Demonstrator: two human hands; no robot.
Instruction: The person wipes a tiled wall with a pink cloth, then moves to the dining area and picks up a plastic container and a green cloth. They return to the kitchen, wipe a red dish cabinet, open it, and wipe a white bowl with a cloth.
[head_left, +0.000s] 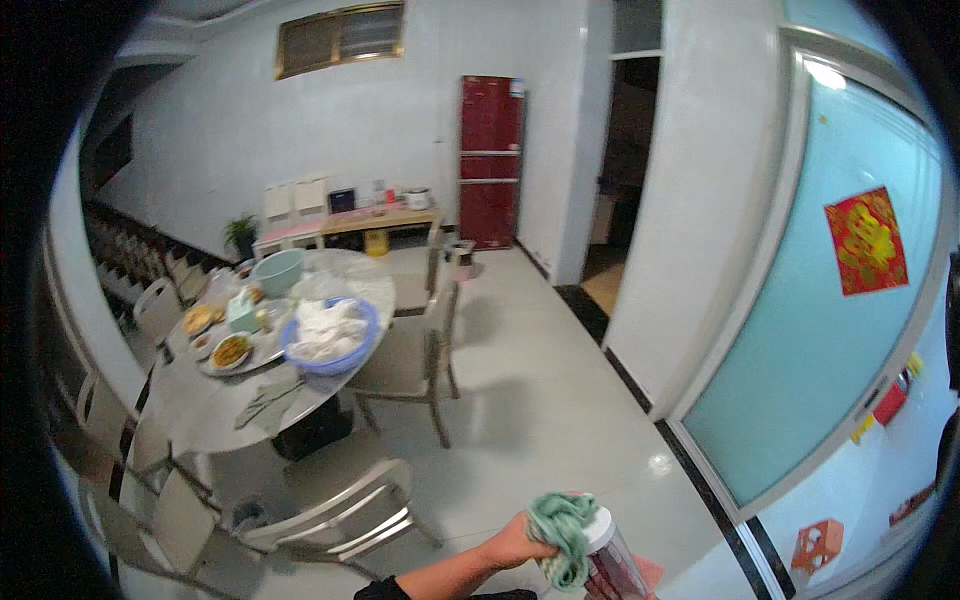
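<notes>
My left hand (519, 541) reaches in from the bottom and grips a bunched green cloth (561, 536). The cloth lies against the white lid (598, 531) of a clear jar (616, 566), which leans and has dark reddish contents. The jar's lower end is cut off by the bottom edge of the picture. Something pink (649, 571) shows just beside the jar; I cannot tell what it is. My right hand is out of view.
A round table (195, 420) at left bears a blue basin (330, 366) of white cloth, a green tub (279, 274) and food dishes. Chairs (360, 517) surround it. At right are a frosted sliding door (795, 360) and an orange stool (817, 546). A red refrigerator (489, 165) stands behind.
</notes>
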